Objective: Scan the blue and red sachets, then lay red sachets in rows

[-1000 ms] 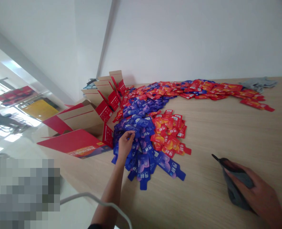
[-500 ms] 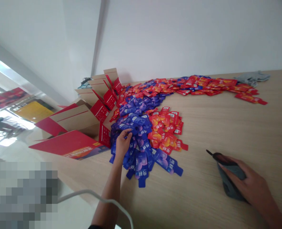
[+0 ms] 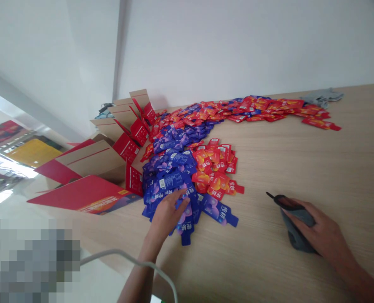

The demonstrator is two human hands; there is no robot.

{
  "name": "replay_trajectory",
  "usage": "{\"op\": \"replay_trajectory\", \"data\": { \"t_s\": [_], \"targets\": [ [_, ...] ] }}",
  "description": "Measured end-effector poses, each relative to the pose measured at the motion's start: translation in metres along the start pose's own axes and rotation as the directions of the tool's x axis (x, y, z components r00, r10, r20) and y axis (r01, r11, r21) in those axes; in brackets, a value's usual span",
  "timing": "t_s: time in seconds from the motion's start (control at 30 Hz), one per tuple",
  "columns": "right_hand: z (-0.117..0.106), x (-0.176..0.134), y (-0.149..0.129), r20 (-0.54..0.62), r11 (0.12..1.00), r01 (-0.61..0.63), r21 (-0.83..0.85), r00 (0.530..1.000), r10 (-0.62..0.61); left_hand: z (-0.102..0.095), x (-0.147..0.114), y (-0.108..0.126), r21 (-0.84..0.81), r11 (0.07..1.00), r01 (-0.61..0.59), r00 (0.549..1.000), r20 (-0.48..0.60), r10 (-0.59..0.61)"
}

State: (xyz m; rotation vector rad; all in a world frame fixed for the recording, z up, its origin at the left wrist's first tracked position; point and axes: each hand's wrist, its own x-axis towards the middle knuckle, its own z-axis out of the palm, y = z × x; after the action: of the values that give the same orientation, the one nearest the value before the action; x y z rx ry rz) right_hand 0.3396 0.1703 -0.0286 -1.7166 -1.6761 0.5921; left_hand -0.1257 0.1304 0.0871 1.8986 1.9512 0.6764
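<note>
My left hand reaches over the near end of the pile of blue packets. Its fingers are stretched out and apart, fingertips at a blue packet with purple fruit and white print; I see nothing gripped. On the right, my right hand is closed around a dark grey cloth just above or on the tabletop. A thin black tip sticks out at the cloth's upper left; what it belongs to is hidden. Red packets with orange fruit lie between the hands, beside the blue ones.
Several open red cartons stand in a row along the table's left side, flaps up. A long heap of red and blue packets runs along the wall to a light grey cloth. A pale cable crosses before my left forearm.
My left hand has moved nearer and slightly right over the blue packets, its curled fingers now stretched out. The right hand keeps the cloth. The view has shifted a little.
</note>
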Motion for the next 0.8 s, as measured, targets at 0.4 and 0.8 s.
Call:
{"op": "replay_trajectory", "data": {
  "t_s": [0.4,0.8],
  "targets": [
    [-0.003,-0.003,-0.004,0.009,0.997,0.072,-0.04,0.997,-0.071,0.096,-0.086,0.05,-0.171,0.857,-0.486,0.868,0.018,0.496],
    [-0.008,-0.005,-0.013,0.006,0.993,0.106,-0.055,0.994,-0.106,0.122,-0.098,0.033,-0.172,0.858,-0.484,0.874,-0.046,0.484]
  ]
}}
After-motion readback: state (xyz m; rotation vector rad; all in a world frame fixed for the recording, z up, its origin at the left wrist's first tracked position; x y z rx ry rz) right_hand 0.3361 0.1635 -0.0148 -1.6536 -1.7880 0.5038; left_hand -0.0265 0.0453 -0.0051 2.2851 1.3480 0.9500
